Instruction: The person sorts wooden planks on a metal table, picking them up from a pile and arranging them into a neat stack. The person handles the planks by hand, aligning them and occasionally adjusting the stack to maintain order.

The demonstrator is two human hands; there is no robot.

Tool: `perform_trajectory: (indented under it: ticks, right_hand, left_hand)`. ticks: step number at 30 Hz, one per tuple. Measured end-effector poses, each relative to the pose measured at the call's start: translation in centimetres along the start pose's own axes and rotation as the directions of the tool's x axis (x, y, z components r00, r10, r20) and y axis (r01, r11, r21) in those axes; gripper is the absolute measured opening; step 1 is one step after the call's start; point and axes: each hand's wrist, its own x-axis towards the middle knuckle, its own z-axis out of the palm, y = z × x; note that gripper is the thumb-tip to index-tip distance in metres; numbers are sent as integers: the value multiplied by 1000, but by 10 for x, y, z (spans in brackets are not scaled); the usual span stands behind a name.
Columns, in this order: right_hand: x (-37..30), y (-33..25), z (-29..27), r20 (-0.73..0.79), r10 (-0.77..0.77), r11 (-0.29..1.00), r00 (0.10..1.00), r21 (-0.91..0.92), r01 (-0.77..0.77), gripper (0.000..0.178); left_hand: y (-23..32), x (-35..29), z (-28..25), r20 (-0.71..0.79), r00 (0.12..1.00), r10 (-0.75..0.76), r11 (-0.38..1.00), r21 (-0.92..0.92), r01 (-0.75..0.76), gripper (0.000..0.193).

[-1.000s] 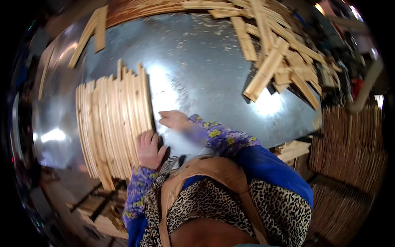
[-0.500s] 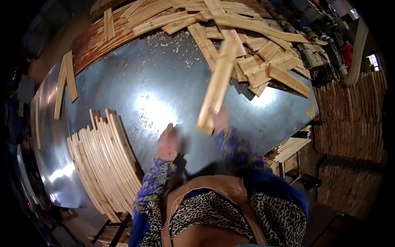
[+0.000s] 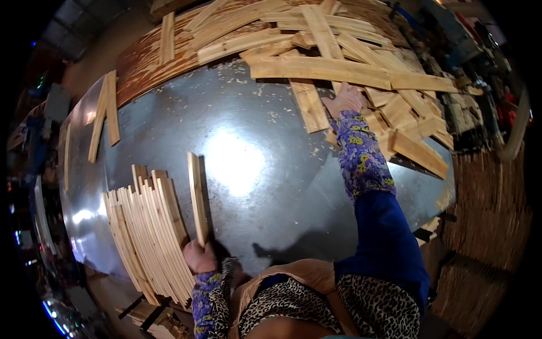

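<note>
Head view. The left hand [image 3: 199, 257] grips the near end of one wooden slat [image 3: 198, 198], fingers wrapped tight around it. The slat stands on edge on the metal table [image 3: 254, 169], running away from the hand, just to the right of the fanned row of slats [image 3: 148, 231] lined up on edge at the table's near left.

The right hand [image 3: 344, 100] is stretched far across the table and lies flat, palm down, fingers extended, on the loose heap of boards [image 3: 361, 68] at the far side. Which board the fingers press I cannot tell; the fingertips merge with the wood.

Two separate slats [image 3: 104, 116] lie at the table's far left. The slat's near tip is hidden inside the left fist. The row's near ends run off the table edge, blurred.
</note>
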Motion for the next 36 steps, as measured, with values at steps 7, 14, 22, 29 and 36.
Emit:
perform_trajectory:
  ticks: [7,14,22,29,36]
  right_hand:
    - [3,16,16,-73,-95,992,993,74,101,75]
    - [-242,16,54,503,-588,248,634,858,-451,47]
    - [-398,-65,22,-50,-808,395,587,693,603,64]
    - [-337,-134,61,175,-420,730,890,647,217,91]
    - [-407,-109,104,185,-675,651,714,604,459,78]
  left_hand:
    - [-101,15,41,-524,769,367,930,221,-294,55]
    - [111,48,48,224,870,440,66,-974,217,57]
    - [67,31,98,518,655,550,340,-856,390,49]
    - [39,-16,67,358,882,306,690,-722,54,66]
    - [27,-63,25,245,868,431,781,-583,-224,57]
